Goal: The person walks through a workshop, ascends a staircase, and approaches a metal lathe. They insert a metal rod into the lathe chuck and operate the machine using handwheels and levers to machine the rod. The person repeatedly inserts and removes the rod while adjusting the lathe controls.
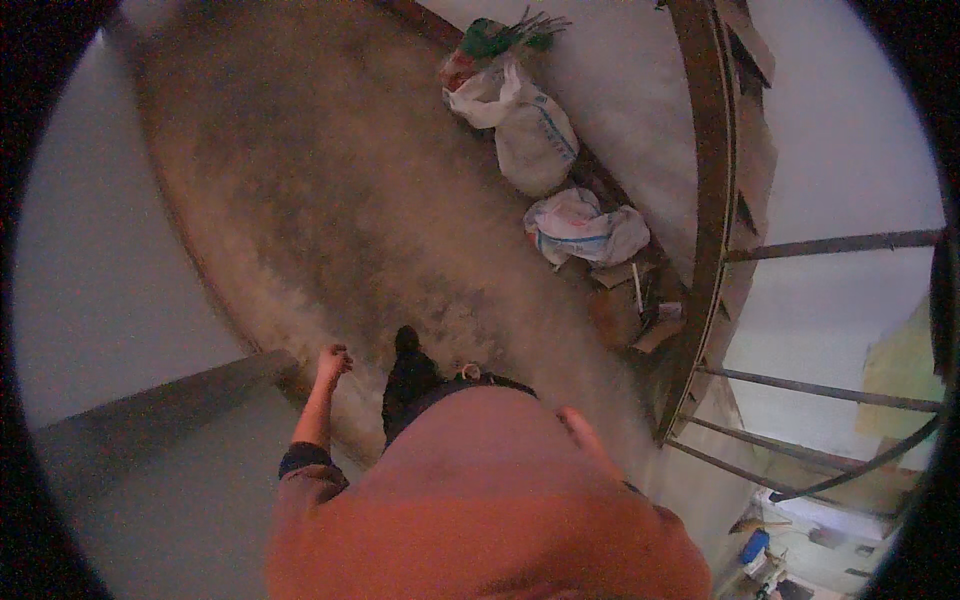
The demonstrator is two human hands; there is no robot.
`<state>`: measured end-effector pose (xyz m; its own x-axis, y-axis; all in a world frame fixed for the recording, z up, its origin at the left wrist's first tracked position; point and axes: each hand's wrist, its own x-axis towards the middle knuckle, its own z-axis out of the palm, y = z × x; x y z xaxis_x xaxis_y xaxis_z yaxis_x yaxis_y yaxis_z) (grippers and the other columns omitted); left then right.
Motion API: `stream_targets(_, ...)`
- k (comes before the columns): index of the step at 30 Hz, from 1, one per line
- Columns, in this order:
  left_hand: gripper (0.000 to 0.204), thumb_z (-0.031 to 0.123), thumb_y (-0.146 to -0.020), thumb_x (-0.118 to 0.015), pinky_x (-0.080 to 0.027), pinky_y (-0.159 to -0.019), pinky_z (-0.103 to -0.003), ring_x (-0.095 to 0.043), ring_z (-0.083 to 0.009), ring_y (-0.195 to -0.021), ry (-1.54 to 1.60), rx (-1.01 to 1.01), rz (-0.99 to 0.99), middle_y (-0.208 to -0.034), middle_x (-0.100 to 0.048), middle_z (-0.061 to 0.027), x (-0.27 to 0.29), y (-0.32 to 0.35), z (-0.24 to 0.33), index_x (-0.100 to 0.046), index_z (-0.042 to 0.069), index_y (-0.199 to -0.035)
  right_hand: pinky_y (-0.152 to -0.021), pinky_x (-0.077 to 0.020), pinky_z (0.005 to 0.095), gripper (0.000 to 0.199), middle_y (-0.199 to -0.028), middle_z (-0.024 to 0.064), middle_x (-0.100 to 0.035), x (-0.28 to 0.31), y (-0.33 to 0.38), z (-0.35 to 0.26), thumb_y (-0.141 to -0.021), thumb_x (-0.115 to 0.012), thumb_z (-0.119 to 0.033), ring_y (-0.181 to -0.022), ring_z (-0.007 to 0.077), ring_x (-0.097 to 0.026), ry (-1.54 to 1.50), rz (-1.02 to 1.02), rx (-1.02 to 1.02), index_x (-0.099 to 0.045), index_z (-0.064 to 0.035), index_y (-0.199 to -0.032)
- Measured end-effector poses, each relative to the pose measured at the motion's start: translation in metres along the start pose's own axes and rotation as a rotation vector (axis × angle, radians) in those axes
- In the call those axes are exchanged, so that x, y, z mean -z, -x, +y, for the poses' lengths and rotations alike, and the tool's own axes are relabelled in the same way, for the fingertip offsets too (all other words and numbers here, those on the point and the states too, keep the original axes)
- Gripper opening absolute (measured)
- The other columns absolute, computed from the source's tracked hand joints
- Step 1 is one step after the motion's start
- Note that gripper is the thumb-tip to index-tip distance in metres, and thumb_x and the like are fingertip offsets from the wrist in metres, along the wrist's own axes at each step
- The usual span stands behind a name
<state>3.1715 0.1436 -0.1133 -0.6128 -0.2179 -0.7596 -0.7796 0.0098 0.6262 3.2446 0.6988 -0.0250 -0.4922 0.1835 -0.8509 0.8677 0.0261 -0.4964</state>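
My left hand (pixel 336 362) hangs out from my left side above the dusty brown floor (pixel 290 200). Its fingers are loosely bent and a little apart, and I see nothing held in them. Of my right arm only a strip (pixel 585 435) shows beside my torso. The fingers of that hand are hidden, so what they do does not show. I stand upright in an orange-red top (pixel 480 530) and dark trousers (pixel 405 390), one dark shoe (pixel 406 338) showing ahead.
Along the right wall stand stuffed white sacks (pixel 537 145), a crumpled white bag (pixel 585 228) and cardboard scraps (pixel 615 315). Green and red material (pixel 490 40) pokes out at the far end. Dark metal bars (pixel 830 388) cross an opening on the right. A wall edge (pixel 180 400) juts in at left.
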Motion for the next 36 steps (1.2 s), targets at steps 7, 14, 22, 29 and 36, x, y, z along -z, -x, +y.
stream_targets(7,0.029,0.004,-0.067,-0.054,-0.048,-0.055,-0.032,-0.058,-0.0210,-0.059,0.074,-0.057,-0.073,-0.076,-0.058,-0.0149,0.000,-0.053,-0.020,-0.055,-0.003,-0.095,-0.056,-0.0375,0.0288,0.032,-0.071,0.0040,-0.052,-0.029,0.043,-0.064,-0.078,-0.048,-0.039,-0.064,0.0140,-0.047,0.148,-0.077,0.015,-0.057,-0.0087,-0.082)
stream_targets(14,0.029,0.008,-0.057,-0.063,-0.048,-0.061,-0.031,-0.059,-0.0216,-0.070,-0.138,0.080,-0.124,-0.077,-0.061,-0.0099,-0.018,-0.044,-0.035,-0.060,0.002,-0.085,-0.059,-0.0389,0.0295,0.032,-0.078,0.0056,-0.054,-0.037,0.056,-0.084,-0.079,-0.046,-0.037,-0.069,0.0155,-0.049,0.156,-0.028,-0.016,-0.057,-0.0084,-0.087)
stream_targets(22,0.024,0.007,-0.063,-0.061,-0.047,-0.055,-0.032,-0.059,-0.0207,-0.065,-0.043,0.062,-0.118,-0.083,-0.061,-0.0111,0.008,-0.071,-0.037,-0.060,-0.001,-0.085,-0.063,-0.0405,0.0303,0.033,-0.087,0.0074,-0.056,-0.040,0.056,-0.090,-0.081,-0.044,-0.036,-0.074,0.0173,-0.051,0.152,0.019,-0.033,-0.057,-0.0080,-0.094)
stream_targets(29,0.030,0.006,-0.071,-0.055,-0.046,-0.051,-0.030,-0.056,-0.0225,-0.056,0.216,0.091,-0.220,-0.075,-0.058,-0.0169,0.019,-0.075,0.026,-0.052,-0.004,-0.098,-0.066,-0.0419,0.0310,0.035,-0.094,0.0090,-0.057,-0.060,0.041,-0.084,-0.082,-0.042,-0.034,-0.079,0.0188,-0.053,0.085,0.006,0.028,-0.057,-0.0076,-0.099)
stream_targets(36,0.029,0.007,-0.075,-0.051,-0.045,-0.048,-0.030,-0.055,-0.0197,-0.054,-0.164,-0.037,-0.377,-0.068,-0.057,-0.0139,0.011,-0.111,0.024,-0.050,-0.005,-0.102,-0.054,-0.0374,0.0289,0.020,-0.078,0.0027,-0.056,-0.060,0.007,-0.004,-0.076,-0.052,-0.026,-0.066,0.0161,-0.051,0.261,0.012,0.058,-0.059,-0.0080,-0.081)
